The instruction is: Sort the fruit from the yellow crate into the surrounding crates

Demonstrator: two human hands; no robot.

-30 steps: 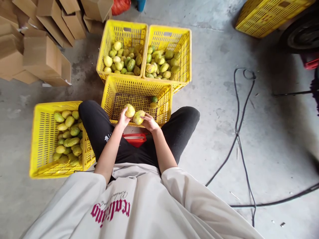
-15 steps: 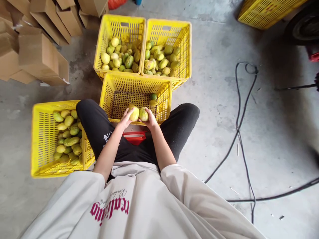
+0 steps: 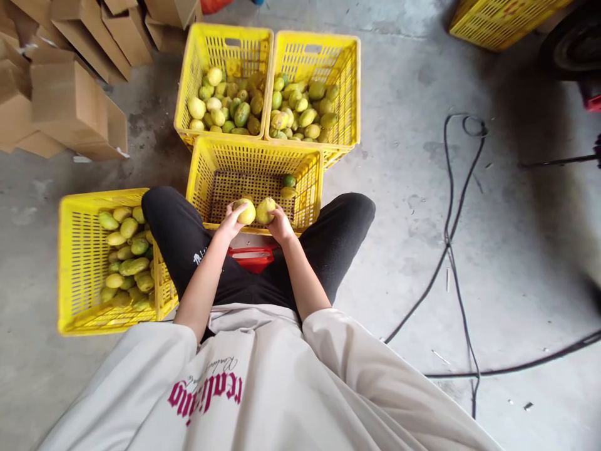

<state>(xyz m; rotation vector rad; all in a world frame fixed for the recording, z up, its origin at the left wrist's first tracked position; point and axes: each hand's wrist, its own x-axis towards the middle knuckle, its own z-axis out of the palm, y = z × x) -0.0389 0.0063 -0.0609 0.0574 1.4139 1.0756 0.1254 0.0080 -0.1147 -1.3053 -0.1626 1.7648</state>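
Observation:
My left hand (image 3: 230, 222) is closed around a round yellow papaya (image 3: 245, 212). In my right hand (image 3: 281, 225) is a second yellow-green papaya (image 3: 265, 211), its narrower tip pointing up and away. The two fruits are side by side with a small gap, above the near rim of a yellow plastic crate (image 3: 258, 147) between my knees. Inside that crate, at its right side, lie a green papaya (image 3: 288, 180) and a yellow one (image 3: 288, 193). My hands hide part of the crate's near side.
Two yellow crates (image 3: 315, 39) of papayas stand behind the middle one. Another filled crate (image 3: 75, 263) is beside my left knee. Cardboard boxes (image 3: 70, 100) are at the upper left. A black cable (image 3: 448, 244) lies on the floor to the right, with another crate (image 3: 502, 25) beyond.
My hands have moved slightly apart, opening a gap between the two papayas. The papaya in my right hand has turned so its tip points away. The other fruits have stayed put.

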